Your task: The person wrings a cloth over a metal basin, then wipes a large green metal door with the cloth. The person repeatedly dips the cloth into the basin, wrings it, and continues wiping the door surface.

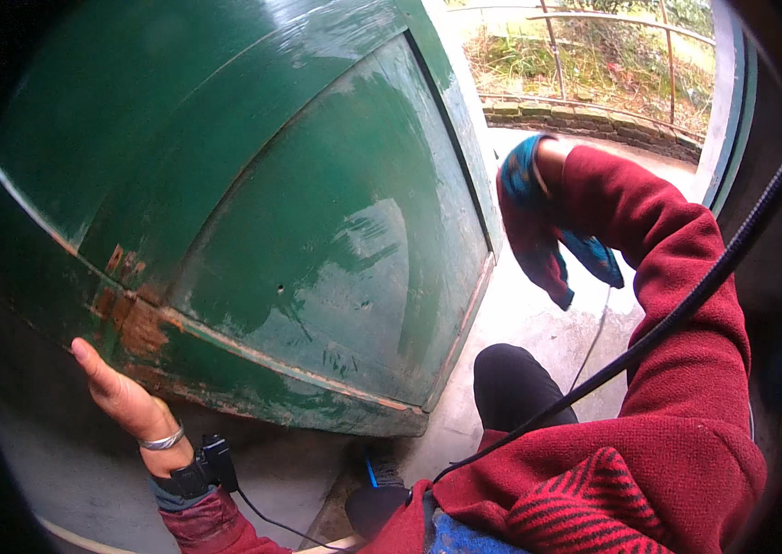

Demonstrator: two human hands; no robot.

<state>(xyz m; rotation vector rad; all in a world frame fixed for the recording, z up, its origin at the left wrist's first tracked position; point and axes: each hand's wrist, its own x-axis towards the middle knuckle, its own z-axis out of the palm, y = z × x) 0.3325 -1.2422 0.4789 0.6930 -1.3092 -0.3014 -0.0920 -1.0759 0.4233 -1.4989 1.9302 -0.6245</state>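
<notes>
A large green wooden door panel (335, 208) fills the left and middle of the view, with pale wet-looking streaks, a small hole and bare, scraped brown wood near its lower-left edge. My left hand (119, 395) is at that edge, thumb raised; its fingers are hidden. A metal bangle (162, 439) and a black strapped device (200, 467) are on that wrist. Right of the panel, my right hand (535, 201) is covered by a blurred teal and maroon patterned cloth (521, 173), whose two ends hang down. The cloth hides the fingers, and it is apart from the panel.
Pale concrete floor (457, 388) runs below the panel to a doorway with a white and green frame (723, 104). Outside are a low brick edging (592, 121), a stick fence (554, 48) and grass. A black braided cable (640, 346) crosses in front of my right arm.
</notes>
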